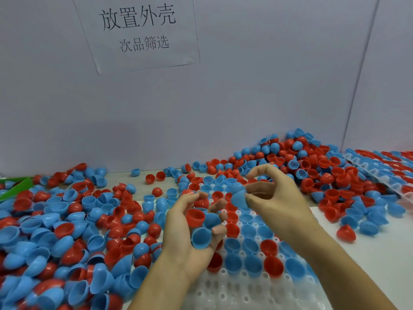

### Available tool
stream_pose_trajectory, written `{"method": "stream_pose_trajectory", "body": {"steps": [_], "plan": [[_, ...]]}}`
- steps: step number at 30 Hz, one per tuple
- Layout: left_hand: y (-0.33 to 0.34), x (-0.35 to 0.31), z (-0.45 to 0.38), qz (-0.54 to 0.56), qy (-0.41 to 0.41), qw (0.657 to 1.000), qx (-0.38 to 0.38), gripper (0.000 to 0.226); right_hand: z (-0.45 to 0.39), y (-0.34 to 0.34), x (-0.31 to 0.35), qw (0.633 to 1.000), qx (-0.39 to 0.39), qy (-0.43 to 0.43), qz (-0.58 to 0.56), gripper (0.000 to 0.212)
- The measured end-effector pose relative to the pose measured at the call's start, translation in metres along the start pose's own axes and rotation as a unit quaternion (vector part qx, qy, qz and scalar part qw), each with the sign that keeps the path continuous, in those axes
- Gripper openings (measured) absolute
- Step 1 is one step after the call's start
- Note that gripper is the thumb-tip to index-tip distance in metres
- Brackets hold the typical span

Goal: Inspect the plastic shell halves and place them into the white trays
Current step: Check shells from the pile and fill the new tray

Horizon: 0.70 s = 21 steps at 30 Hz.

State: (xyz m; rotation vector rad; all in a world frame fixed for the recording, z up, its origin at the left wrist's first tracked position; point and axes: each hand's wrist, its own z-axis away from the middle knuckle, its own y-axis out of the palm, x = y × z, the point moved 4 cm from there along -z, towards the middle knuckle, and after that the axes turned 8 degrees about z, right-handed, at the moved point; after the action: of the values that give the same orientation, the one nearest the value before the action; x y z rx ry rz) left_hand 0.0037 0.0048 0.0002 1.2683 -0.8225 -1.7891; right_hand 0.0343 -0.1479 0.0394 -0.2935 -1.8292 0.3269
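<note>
My left hand (185,233) is cupped palm up over the white tray (234,289), holding a red shell half (195,217) and blue shell halves (201,237). My right hand (274,193) pinches one blue shell half (239,198) between thumb and fingers, just above the tray's far rows. Red and blue halves sit open side up in the tray's pockets (252,262); the near rows show bare white pockets.
Loose red and blue halves lie heaped on the left (55,231) and piled against the wall at the back right (301,162). A second filled tray (380,173) lies at the far right. A green item (15,186) sits at the left edge. A paper sign (138,30) hangs on the wall.
</note>
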Motion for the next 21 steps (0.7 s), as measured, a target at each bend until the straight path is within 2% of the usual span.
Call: {"method": "stream_pose_trajectory", "body": {"steps": [6, 10, 15, 21], "plan": [[-0.002, -0.005, 0.003, 0.055, -0.006, 0.998, 0.025, 0.014, -0.005, -0.023, -0.005, 1.0, -0.011, 0.005, 0.011, 0.031], [-0.005, -0.007, 0.002, 0.048, 0.003, 0.999, 0.02, 0.014, -0.007, -0.053, -0.002, 0.992, -0.002, -0.009, 0.123, 0.031], [-0.008, -0.007, -0.001, 0.035, 0.016, 0.999, 0.002, 0.018, -0.003, -0.096, -0.012, 0.937, 0.055, 0.05, 0.34, 0.024], [-0.007, -0.005, -0.003, 0.032, 0.013, 0.999, 0.0, 0.02, 0.006, -0.105, -0.03, 0.873, 0.159, 0.164, 0.43, 0.021]]}}
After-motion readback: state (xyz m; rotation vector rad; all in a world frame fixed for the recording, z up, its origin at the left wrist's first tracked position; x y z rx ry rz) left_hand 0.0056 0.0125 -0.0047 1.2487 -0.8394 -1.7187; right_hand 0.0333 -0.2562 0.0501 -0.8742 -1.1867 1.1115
